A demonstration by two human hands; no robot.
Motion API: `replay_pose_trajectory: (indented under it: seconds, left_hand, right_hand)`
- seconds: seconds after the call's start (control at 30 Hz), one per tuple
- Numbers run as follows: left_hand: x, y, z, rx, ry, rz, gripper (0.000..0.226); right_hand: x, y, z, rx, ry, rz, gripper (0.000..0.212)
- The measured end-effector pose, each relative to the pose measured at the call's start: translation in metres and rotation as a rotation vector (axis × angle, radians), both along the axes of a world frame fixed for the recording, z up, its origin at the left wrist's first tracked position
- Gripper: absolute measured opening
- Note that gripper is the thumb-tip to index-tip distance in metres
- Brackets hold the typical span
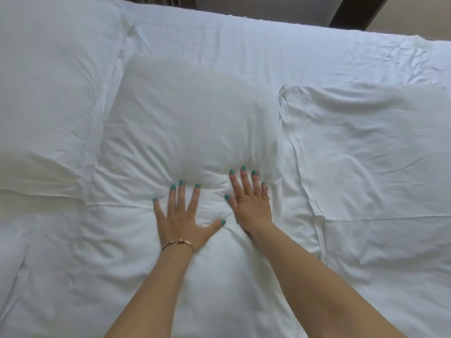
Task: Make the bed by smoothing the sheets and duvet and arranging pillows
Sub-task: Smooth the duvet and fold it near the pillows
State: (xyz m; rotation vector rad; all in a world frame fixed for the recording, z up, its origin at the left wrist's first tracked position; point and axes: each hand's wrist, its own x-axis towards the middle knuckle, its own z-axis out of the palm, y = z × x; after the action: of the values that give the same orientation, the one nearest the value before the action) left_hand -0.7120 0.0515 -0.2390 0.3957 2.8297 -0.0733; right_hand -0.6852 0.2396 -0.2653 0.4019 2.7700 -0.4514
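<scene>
Two bare forearms reach in from the near edge, over a rumpled white duvet (219,296) that fills the foreground. Left hand (181,215): flat, palm down, fingers fanned wide, thumb out toward the other hand, pressed into the fabric; teal-painted nails; a thin gold bangle (178,243) at the wrist. Right hand (251,203): also flat and palm down, just beside the left but not touching it, fingers closer together and angled slightly away, tips sunk into the cloth. Both sets of fingertips sit at the near edge of a plump white pillow (185,123), which lies directly beyond the hands and bulges up past them; creases radiate from where the fingers press. Out past the left hand, a second large white pillow (53,93) lies alongside, its edge touching the middle one. Off to the side of the right hand, a flatter white pillow with a hemmed, folded open end (371,147) lies just beside the middle pillow, its surface heavily wrinkled. Beyond all three, a creased white sheet (244,52) runs to the far edge of the bed. A dark upright strip (351,11) stands behind the bed, far beyond the right hand; what it is cannot be told.
</scene>
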Motion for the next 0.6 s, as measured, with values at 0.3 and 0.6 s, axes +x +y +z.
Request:
replay_pose_trajectory:
  seconds: [0.3, 0.6]
  left_hand:
    - [0.054, 0.002, -0.013, 0.228, -0.009, 0.039, 0.086]
    - [0.100, 0.044, 0.033, 0.235, -0.284, 0.005, 0.087]
  right_hand:
    - [0.085, -0.030, 0.014, -0.017, -0.042, -0.144, 0.055]
    - [0.132, 0.002, 0.088, -0.495, -0.173, -0.303, 0.055]
